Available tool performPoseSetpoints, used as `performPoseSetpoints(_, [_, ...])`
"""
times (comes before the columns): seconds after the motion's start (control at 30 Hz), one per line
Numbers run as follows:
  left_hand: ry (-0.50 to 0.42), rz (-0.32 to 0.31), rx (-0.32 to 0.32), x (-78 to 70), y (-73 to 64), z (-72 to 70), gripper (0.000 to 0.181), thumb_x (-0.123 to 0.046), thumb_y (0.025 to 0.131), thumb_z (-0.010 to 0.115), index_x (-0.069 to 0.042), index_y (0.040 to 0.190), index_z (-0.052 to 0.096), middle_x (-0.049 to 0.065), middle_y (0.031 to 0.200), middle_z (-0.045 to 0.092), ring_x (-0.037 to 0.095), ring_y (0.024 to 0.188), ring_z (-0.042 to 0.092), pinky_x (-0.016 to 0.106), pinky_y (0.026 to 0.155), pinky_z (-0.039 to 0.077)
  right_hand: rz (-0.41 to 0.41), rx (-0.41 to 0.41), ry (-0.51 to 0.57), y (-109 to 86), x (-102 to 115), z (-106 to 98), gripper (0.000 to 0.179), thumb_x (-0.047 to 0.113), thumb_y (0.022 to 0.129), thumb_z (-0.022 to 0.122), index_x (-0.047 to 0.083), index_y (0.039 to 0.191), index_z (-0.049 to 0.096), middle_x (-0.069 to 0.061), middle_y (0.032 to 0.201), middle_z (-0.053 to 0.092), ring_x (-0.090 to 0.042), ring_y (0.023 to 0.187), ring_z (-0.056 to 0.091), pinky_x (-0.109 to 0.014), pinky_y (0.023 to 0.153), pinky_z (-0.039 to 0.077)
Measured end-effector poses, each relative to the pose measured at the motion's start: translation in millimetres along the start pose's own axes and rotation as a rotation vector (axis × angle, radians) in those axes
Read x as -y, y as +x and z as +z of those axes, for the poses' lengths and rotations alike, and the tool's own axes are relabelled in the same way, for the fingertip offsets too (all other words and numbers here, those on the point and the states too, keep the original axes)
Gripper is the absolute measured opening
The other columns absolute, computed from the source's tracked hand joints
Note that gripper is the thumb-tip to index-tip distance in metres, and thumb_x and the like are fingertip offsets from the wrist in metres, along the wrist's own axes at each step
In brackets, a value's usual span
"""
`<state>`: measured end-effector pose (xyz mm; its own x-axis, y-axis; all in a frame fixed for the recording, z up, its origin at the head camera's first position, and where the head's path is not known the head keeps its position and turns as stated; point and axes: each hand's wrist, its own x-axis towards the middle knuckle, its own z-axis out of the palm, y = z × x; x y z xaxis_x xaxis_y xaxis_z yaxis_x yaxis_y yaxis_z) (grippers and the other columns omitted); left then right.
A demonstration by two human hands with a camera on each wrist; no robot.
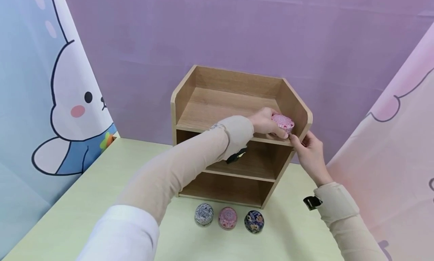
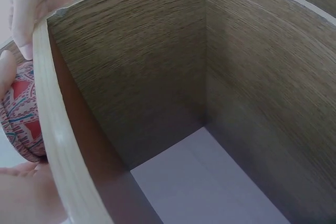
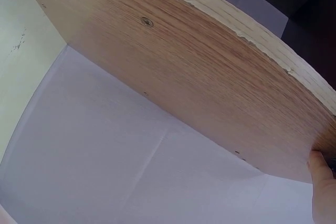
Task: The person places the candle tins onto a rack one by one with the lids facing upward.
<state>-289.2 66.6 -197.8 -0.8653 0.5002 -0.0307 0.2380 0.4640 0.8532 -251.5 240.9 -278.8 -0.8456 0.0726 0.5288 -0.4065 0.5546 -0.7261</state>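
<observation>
My left hand holds a pink patterned round tin at the front right corner of the wooden shelf's top board. In the left wrist view the tin shows red shapes on its side, partly hidden by the shelf's board edge. With the thumb at the front edge and fingers behind the side panel, my right hand grips the shelf unit by its right side. The right wrist view catches part of that hand against the panel's outer face.
Three more round tins stand in a row on the pale table before the shelf: grey-white, pink and dark blue floral. Two lower compartments open to the front. A purple curtain hangs behind.
</observation>
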Motion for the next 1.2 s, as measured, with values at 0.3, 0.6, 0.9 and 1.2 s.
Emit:
performPoseSetpoints(0.3, [-0.045,0.011,0.000,2.7,-0.7,-0.7,0.069,-0.017,0.071,0.076,-0.001,0.128,0.041,0.007,0.108,0.054,0.014,0.086,0.055,0.018,0.068,0.050,-0.006,0.016,-0.009,1.0,2.2,0.7,0.028,0.023,0.090,0.054,0.002,0.107,0.057,0.018,0.078,0.057,0.004,0.071,0.055,-0.010,0.060,0.047])
performPoseSetpoints(0.6, [0.011,0.018,0.009,3.3,-0.2,-3.4,0.072,-0.021,0.072,0.076,-0.003,0.131,0.039,0.006,0.112,0.055,0.013,0.092,0.055,0.017,0.072,0.047,0.001,0.016,0.006,1.9,3.1,1.2,0.028,0.024,0.090,0.054,0.003,0.108,0.058,0.019,0.077,0.058,0.004,0.071,0.055,-0.011,0.060,0.047])
performPoseSetpoints(0.9, [0.059,0.017,0.006,3.4,0.8,-3.2,0.075,-0.025,0.072,0.075,-0.004,0.133,0.038,0.005,0.117,0.053,0.011,0.098,0.052,0.016,0.079,0.044,0.015,0.029,-0.001,2.0,1.5,0.8,0.029,0.023,0.090,0.053,0.003,0.110,0.057,0.019,0.078,0.058,0.004,0.071,0.055,-0.011,0.059,0.047])
performPoseSetpoints(1.2, [0.030,0.013,0.026,5.0,6.2,-9.0,0.076,-0.025,0.073,0.074,-0.003,0.135,0.035,0.006,0.122,0.050,0.012,0.100,0.049,0.016,0.078,0.044,0.007,0.032,-0.016,5.0,0.9,0.2,0.031,0.025,0.090,0.053,0.003,0.111,0.057,0.018,0.079,0.058,0.004,0.073,0.055,-0.011,0.060,0.047])
